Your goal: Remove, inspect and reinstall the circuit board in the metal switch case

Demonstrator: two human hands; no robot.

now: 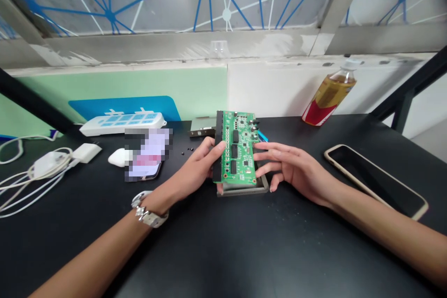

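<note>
A green circuit board (239, 149) with a black strip along its left edge is tilted over a shallow grey metal case (244, 191) on the table. My left hand (200, 165) grips the board's left side, thumb on top, fingers partly hidden beneath. At the board's right edge is my right hand (289, 165), its fingers spread and its fingertips at or near the edge; whether they touch cannot be made out. Behind the left hand lies a dark metal panel (200, 133). A few tiny black screws (190, 149) sit left of the board.
On the left are a phone (148, 156), a white earbud case (119, 157), a charger with coiled cables (52, 165) and a power strip (122, 123). A drink bottle (330, 93) leans against the back wall. Another phone (375, 179) lies by my right forearm. Something blue (262, 136) shows behind the board.
</note>
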